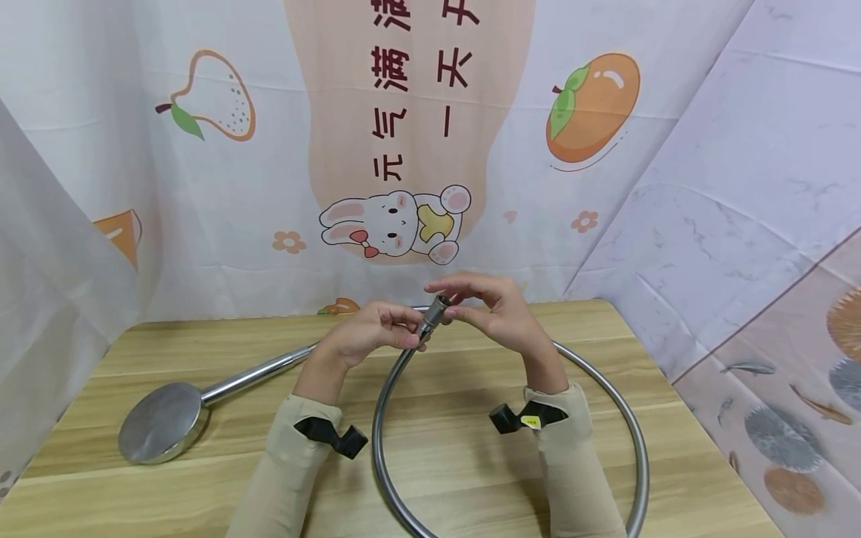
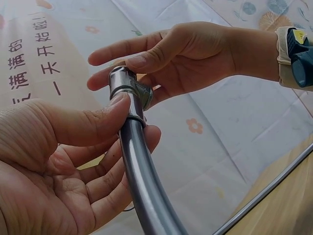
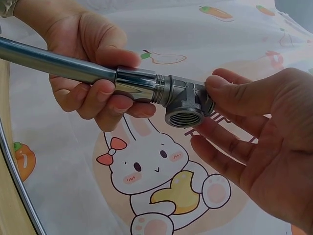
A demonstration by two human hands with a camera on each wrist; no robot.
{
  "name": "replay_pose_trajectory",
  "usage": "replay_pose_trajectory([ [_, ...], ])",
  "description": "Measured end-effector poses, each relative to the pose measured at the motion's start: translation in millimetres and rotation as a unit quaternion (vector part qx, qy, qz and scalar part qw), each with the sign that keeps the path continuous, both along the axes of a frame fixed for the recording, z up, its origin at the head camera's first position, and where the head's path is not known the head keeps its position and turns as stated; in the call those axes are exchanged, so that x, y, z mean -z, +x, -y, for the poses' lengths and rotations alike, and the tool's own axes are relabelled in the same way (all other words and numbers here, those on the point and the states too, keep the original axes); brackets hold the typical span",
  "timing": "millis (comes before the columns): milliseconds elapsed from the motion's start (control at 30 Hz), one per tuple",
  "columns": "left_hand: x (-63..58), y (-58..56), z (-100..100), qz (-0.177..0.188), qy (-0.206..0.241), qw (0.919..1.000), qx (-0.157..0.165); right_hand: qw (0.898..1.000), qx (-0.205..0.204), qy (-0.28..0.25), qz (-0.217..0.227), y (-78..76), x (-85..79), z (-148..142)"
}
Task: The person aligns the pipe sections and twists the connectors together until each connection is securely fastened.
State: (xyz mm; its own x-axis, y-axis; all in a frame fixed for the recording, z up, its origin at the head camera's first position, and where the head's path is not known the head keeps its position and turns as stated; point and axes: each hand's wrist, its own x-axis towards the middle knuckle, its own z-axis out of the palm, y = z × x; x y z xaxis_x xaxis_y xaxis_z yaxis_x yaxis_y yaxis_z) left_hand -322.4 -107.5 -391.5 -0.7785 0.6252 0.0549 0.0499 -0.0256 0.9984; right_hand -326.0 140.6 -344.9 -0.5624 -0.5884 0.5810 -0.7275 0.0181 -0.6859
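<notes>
My left hand [image 1: 377, 332] grips the chrome end nut [image 3: 134, 83] of a grey metal shower hose [image 1: 380, 441], thumb on one side and fingers on the other. At that end sits a metal tee fitting [image 3: 185, 100], its threaded side opening facing the camera in the right wrist view. A short band of thread [image 3: 160, 89] shows between nut and tee. My right hand [image 1: 494, 310] pinches the tee's far end between thumb and fingers. In the left wrist view the right thumb [image 2: 139, 61] lies at the fitting's top.
A round metal shower head [image 1: 161, 422] with a long handle [image 1: 258, 373] lies on the left of the wooden table [image 1: 222, 497]. The hose loops in a wide ring around the right forearm. A printed curtain [image 1: 255, 187] hangs behind the table.
</notes>
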Motion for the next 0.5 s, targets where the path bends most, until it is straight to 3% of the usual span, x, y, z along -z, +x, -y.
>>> replay_pose_trajectory([
  [200,-0.5,0.5,0.2,0.001,-0.001,1.0000,-0.004,1.000,-0.010,-0.002,0.001,-0.1,-0.5,-0.5],
  [500,-1.6,1.5,-0.7,-0.003,-0.005,1.0000,-0.003,1.000,0.015,0.002,0.007,1.0,-0.6,-0.6],
])
